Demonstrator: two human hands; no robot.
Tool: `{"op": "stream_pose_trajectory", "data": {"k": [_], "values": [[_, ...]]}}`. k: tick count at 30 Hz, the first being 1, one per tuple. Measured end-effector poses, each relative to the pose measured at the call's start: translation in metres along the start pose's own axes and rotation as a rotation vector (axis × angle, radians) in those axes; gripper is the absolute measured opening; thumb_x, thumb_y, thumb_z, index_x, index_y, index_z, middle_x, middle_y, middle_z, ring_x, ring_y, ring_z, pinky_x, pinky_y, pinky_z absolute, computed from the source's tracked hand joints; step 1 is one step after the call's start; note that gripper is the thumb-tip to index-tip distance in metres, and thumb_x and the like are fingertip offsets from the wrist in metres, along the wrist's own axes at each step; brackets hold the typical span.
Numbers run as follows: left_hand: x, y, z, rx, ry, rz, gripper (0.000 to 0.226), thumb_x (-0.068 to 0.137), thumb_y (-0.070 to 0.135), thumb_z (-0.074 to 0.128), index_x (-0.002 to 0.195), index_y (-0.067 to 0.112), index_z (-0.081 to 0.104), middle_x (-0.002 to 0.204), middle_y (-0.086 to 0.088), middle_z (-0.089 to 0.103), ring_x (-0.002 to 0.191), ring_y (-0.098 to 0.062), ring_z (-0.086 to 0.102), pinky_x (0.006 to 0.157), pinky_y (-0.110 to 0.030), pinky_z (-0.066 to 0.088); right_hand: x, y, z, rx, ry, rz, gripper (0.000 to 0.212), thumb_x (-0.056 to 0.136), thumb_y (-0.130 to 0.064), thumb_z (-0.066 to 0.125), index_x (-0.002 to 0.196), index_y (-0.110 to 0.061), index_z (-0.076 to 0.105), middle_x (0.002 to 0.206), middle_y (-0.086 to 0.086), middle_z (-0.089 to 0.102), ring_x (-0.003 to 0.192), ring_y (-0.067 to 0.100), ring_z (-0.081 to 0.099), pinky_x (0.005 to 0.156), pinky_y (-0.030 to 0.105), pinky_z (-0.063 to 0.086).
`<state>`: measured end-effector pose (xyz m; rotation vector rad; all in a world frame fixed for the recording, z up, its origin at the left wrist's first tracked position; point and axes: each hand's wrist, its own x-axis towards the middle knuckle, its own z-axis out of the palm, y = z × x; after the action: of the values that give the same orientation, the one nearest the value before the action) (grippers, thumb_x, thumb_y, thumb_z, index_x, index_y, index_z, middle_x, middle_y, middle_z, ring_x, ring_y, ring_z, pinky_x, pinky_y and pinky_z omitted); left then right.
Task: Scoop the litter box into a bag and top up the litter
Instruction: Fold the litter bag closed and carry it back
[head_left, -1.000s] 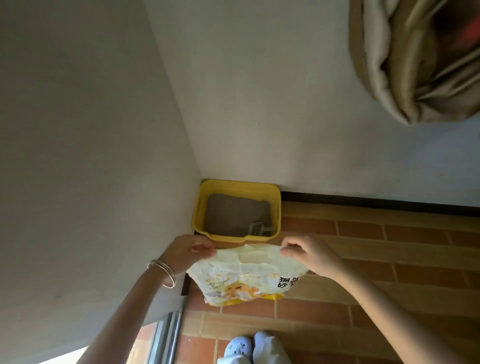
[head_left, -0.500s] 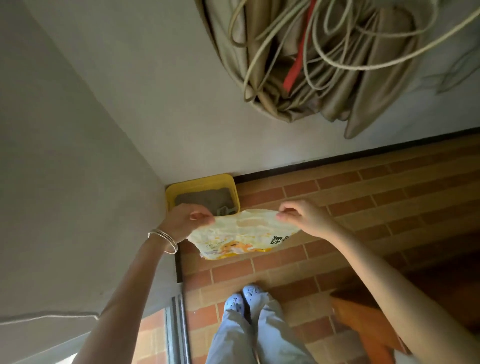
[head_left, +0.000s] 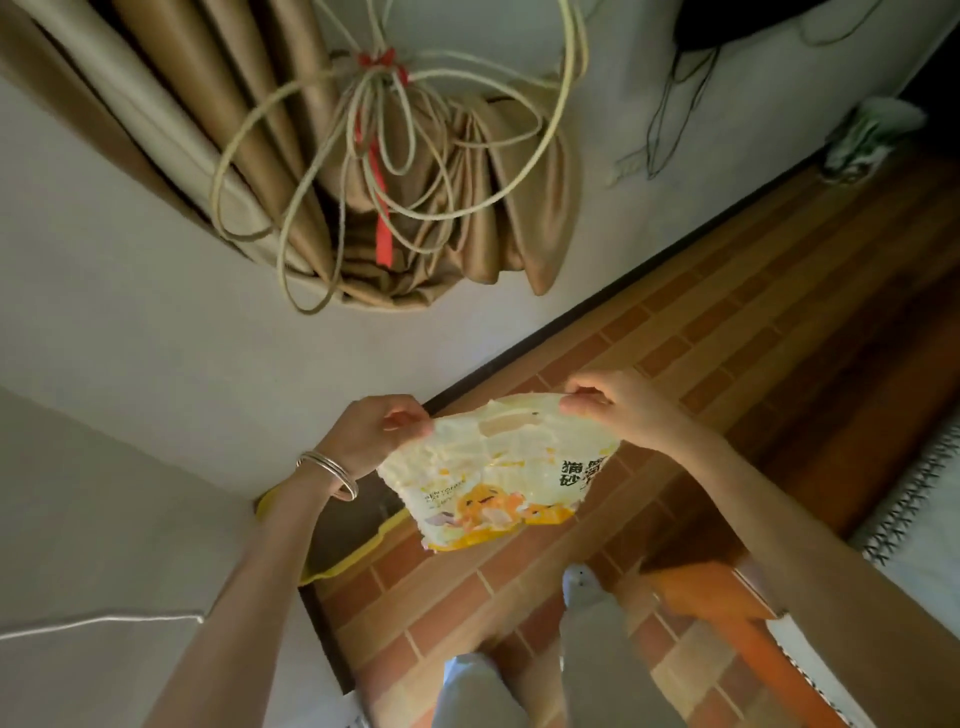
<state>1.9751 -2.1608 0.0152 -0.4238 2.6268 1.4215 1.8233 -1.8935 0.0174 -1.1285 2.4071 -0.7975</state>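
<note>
We see the litter bag (head_left: 498, 467) held in the air above the floor (head_left: 727, 322), its long axis running left to right and rising a little toward the right. Its top edge is stretched flat and its printed yellow bottom hangs down. The left hand (head_left: 371, 434) pinches the top left corner between thumb and curled fingers, and the right hand (head_left: 618, 410) pinches the top right corner the same way. Thin bangles (head_left: 327, 470) sit on the left wrist. Below the left forearm we make out the yellow litter box (head_left: 358, 553), set on the floor in the corner where two pale walls (head_left: 182, 338) meet and partly hidden by the arm. The floor is laid in reddish brick-pattern tiles with a dark skirting along the wall. A bunched tan curtain (head_left: 467, 208), tied with loops of pale cord (head_left: 540, 156), hangs against the wall.
</note>
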Motion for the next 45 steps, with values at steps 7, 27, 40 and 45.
{"op": "stream_pose_trajectory", "data": {"k": [7,27,40,45], "values": [[0.083,0.057,0.037,-0.033,-0.078,0.1,0.007,0.081,0.017,0.069,0.076,0.022,0.069,0.069,0.012,0.065,0.064,0.006,0.055,0.068,-0.012,0.041,-0.013,0.061,-0.063,0.043,0.068,0.125,0.018,0.089,-0.033,0.056,0.07,-0.034,0.054,0.055,-0.011,0.05,0.046,0.002,0.04,0.049,0.023,0.028],[0.33,0.258,0.156,0.147,-0.209,0.296,0.007,0.085,0.021,0.066,0.082,0.015,0.069,0.079,0.002,0.066,0.073,-0.01,0.054,0.071,-0.018,0.041,-0.003,0.258,-0.279,0.046,0.22,0.268,0.02,0.089,-0.03,0.057,0.07,-0.038,0.057,0.063,-0.014,0.058,0.056,0.001,0.049,0.054,0.022,0.035],[0.469,0.319,0.166,0.198,-0.301,0.38,0.014,0.087,0.022,0.062,0.074,0.028,0.064,0.072,0.016,0.061,0.066,0.0,0.05,0.064,-0.01,0.036,0.051,0.338,-0.348,0.022,0.251,0.387,0.013,0.088,-0.038,0.055,0.088,-0.028,0.064,0.08,-0.003,0.066,0.074,0.021,0.062,0.071,0.045,0.052],[0.527,0.341,0.162,0.245,-0.376,0.417,0.016,0.088,0.026,0.06,0.074,0.03,0.063,0.067,0.017,0.059,0.06,0.001,0.047,0.057,-0.005,0.036,0.075,0.361,-0.375,0.057,0.309,0.443,0.011,0.085,-0.045,0.056,0.077,-0.038,0.06,0.07,-0.004,0.062,0.064,0.022,0.058,0.055,0.033,0.044]]}}
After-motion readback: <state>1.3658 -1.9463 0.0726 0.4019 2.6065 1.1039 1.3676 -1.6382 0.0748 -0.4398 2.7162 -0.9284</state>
